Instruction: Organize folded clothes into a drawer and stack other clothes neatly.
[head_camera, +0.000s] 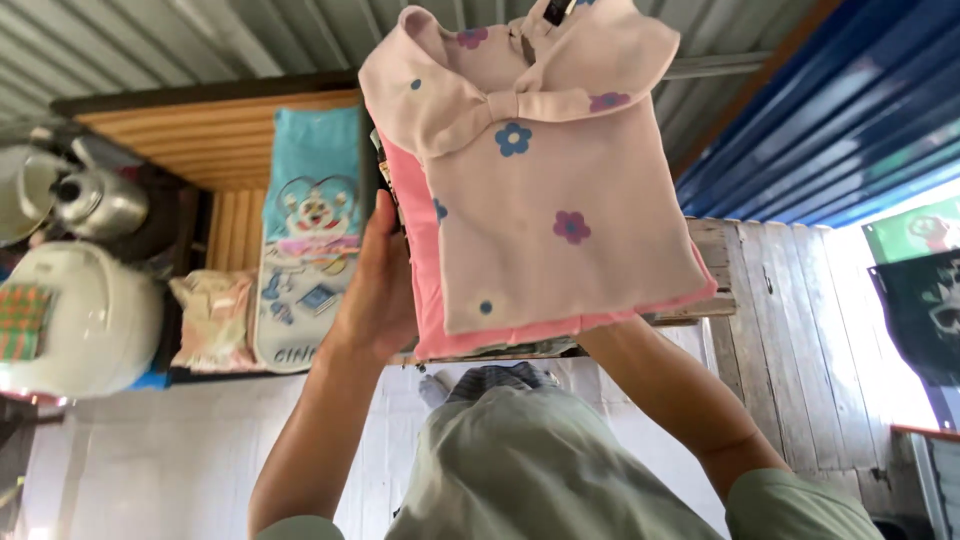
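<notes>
Above your lap, your left hand (375, 290) grips the folded clothes stack (540, 190) by its side. Your right hand is hidden behind the stack; grip cannot be told.

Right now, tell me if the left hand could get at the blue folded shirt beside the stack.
Probably yes: the left hand grips the edge of the pink folded stack, and the blue folded shirt lies right beside it with nothing between, but the hand must let go first.

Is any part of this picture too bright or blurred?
Head view: the right edge by the wooden wall is washed out by daylight; the folded pink shirt is sharp and evenly lit; the white cooker at left is slightly soft.
</notes>
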